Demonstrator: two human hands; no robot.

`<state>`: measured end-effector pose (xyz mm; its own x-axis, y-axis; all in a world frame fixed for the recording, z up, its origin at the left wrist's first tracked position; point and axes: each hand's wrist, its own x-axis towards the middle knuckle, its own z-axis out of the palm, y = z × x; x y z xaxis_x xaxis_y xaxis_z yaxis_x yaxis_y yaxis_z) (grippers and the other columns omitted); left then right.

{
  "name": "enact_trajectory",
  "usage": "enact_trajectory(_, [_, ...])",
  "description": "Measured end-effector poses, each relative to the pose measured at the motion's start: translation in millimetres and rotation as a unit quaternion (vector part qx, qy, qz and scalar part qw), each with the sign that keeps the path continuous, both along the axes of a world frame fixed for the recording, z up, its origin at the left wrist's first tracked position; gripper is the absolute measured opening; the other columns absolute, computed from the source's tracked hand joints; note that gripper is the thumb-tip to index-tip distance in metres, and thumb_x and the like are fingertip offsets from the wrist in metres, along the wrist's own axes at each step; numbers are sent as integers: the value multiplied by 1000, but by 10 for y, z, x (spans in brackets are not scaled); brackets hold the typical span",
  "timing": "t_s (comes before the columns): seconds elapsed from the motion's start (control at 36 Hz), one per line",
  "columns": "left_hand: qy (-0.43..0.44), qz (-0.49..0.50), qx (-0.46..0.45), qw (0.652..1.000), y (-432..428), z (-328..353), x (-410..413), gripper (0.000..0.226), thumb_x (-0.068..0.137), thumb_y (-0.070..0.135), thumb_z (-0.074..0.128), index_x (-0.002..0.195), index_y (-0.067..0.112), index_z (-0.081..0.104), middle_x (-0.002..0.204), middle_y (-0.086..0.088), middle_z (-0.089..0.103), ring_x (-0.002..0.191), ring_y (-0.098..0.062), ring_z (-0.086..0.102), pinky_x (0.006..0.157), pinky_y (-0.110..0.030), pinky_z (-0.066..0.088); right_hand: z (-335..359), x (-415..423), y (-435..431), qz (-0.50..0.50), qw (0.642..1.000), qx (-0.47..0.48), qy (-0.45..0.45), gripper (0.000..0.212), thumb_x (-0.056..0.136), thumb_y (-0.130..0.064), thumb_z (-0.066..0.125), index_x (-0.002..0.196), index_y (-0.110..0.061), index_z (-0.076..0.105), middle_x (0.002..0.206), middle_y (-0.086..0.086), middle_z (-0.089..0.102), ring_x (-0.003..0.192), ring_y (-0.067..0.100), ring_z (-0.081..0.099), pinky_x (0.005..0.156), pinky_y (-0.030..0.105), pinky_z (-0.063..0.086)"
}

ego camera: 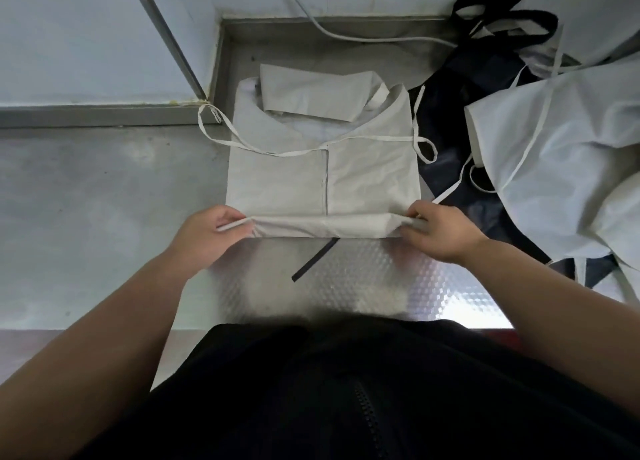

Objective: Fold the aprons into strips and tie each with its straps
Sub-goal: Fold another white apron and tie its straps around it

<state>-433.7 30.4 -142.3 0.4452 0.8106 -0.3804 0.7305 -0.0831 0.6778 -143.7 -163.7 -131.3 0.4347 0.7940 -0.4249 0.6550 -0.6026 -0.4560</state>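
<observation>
A pale grey apron (367, 175) lies flat on the steel table (104, 196), its two sides folded inward to meet at a centre seam. Its bib is folded down at the far end. Thin white straps (242, 141) loop across it and off its left and right sides. The near hem is rolled into a narrow fold (325, 225). My left hand (207, 234) pinches the left end of that fold, and my right hand (440, 231) pinches the right end.
A heap of white aprons (561, 141) and dark navy ones (460, 113) fills the right side. A black strap (313, 260) lies on the patterned metal sheet (381, 286) near me. A white cable (363, 37) runs along the back ledge.
</observation>
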Motion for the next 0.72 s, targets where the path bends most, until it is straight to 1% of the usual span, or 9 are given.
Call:
enact_trajectory(0.06, [-1,23,-2,1000,-11,-13,-60,8,87,25,67,91,19,64,81,7,62,66,-8,53,54,-22,36,-18,-40,-16,-62,998,16,31,16,89,-33,58,90,-17,55,90,5,60,75,19,55,53,23,39])
enact_trajectory(0.14, [-38,95,-14,995,-35,-72,-151,10,87,19,66,81,22,59,87,-2,65,75,-15,60,62,-18,41,-71,-99,9,-118,992,17,44,17,91,-32,57,92,-16,50,95,8,56,72,19,53,51,27,39])
enact_trajectory(0.22, [1,90,18,996,-29,-176,-159,8,88,22,65,87,16,60,90,-6,68,85,-24,63,72,-31,44,-97,-174,52,-143,989,8,32,22,93,-29,56,104,-12,47,98,10,55,80,24,53,61,30,43])
enact_trajectory(0.36, [99,59,81,990,-20,-232,-71,21,87,28,63,101,12,61,94,-5,66,92,-27,59,72,-30,41,-86,-263,89,-173,984,-28,-18,41,94,-28,53,129,-10,39,121,18,51,102,36,55,85,44,49])
enact_trajectory(0.47, [102,43,123,986,-18,-257,-141,29,83,20,67,110,12,60,112,-12,58,106,-29,53,86,-33,41,-126,-284,80,-51,984,-43,-167,35,94,-21,50,129,-17,47,134,12,37,118,35,39,96,41,35])
enact_trajectory(0.53, [78,-29,197,977,-42,-240,-157,29,83,7,63,112,10,64,117,-13,56,111,-33,50,93,-36,39,-162,-269,58,51,975,-48,-210,37,94,-17,47,130,-26,50,144,5,34,129,29,29,105,39,22])
enact_trajectory(0.58, [38,-129,253,958,-66,-255,-166,31,80,-2,53,103,8,70,111,-12,63,103,-36,57,92,-39,42,-170,-272,37,91,974,-44,-200,38,98,-25,42,135,-28,47,147,-2,36,134,24,27,109,38,13])
enact_trajectory(0.64, [26,-170,240,955,-79,-249,-165,31,79,8,47,97,7,73,106,-11,68,95,-35,64,90,-39,46,-160,-282,5,100,977,-52,-182,50,95,-47,41,140,-26,40,149,-4,34,137,22,27,113,38,9])
enact_trajectory(0.72, [68,-179,205,960,-80,-173,-139,52,80,49,42,99,11,72,108,-4,68,99,-28,63,90,-41,49,-131,-281,-5,121,974,-93,-167,80,80,-71,48,145,-26,32,151,-5,28,140,20,23,114,38,6])
